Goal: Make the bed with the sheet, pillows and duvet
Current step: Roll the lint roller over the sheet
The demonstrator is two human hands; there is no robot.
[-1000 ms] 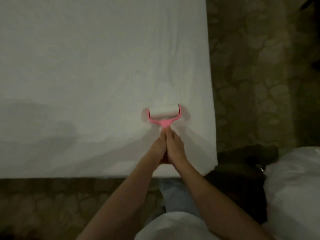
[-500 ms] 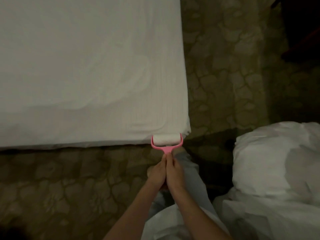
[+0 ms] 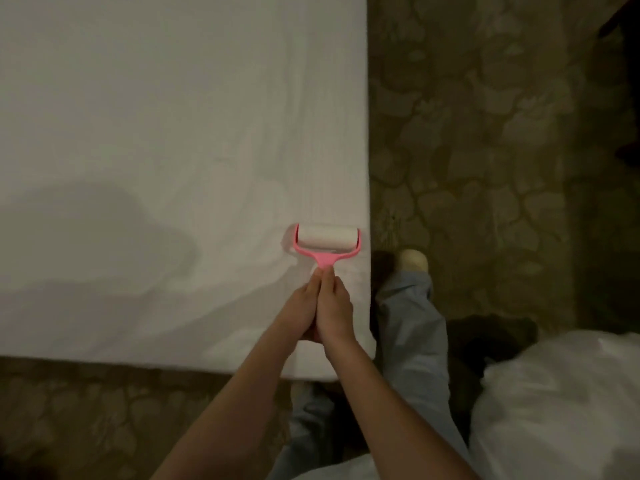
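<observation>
Near the bed's right edge, the pink lint roller (image 3: 327, 242) is pressed onto the white sheet (image 3: 156, 133), its handle gripped by left hand (image 3: 299, 313) and right hand (image 3: 334, 311) together, fingers curled tight.

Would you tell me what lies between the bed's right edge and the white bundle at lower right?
In the head view, patterned carpet and the person's trouser leg lie between the bed and the white bundle.
</observation>
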